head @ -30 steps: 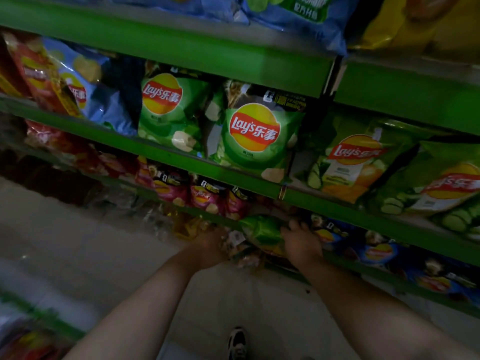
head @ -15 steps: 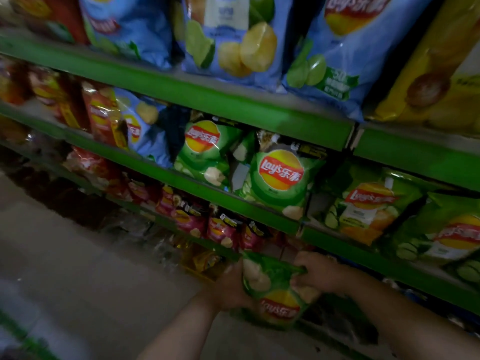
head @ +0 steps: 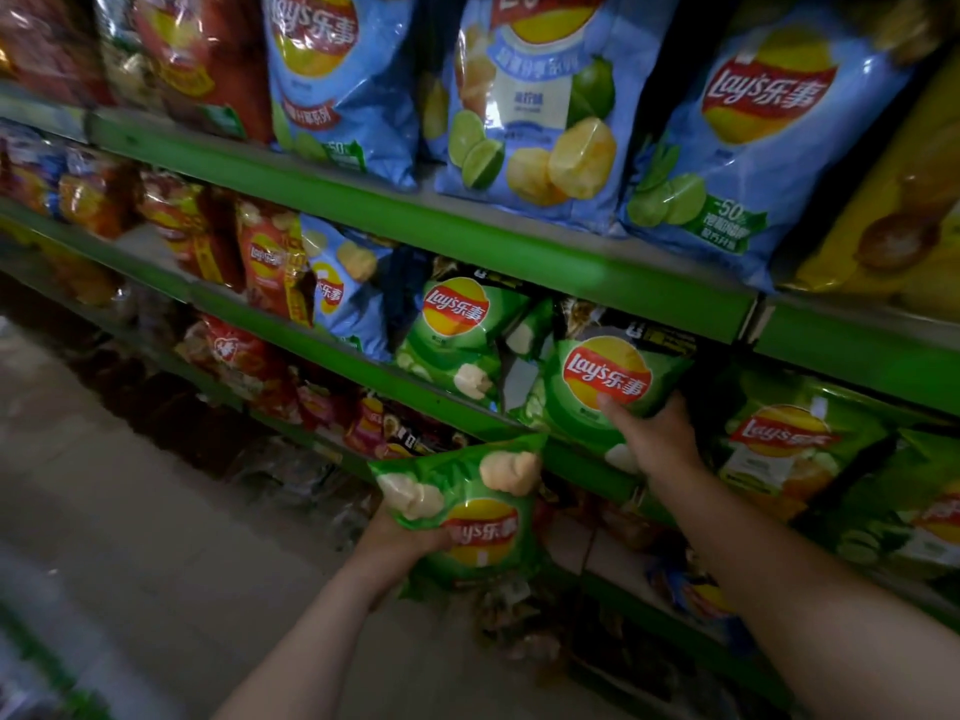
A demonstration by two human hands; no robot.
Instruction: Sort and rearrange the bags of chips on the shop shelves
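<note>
Nearest, the left hand (head: 400,543) grips the loose green bag (head: 470,517) by its lower left corner, fingers curled under it and thumb on the front, holding it in the air just below the middle shelf lip (head: 363,363). A little farther and to the right, the right hand (head: 655,441) reaches onto that shelf and holds the shelved green bag (head: 605,387): the thumb lies across its front, the other fingers are hidden behind its right side, so this reads as a clasp, not a push. Left of it stands a second green bag (head: 457,332) of the same kind, with a narrow gap between the two. Farther up, large blue bags (head: 524,111) fill the top shelf. The step in hand appears to be bringing a stray bag to its matching row. The next move likely calls for shifting the shelved bag aside, then lifting the loose one over the lip and standing it in line.
</note>
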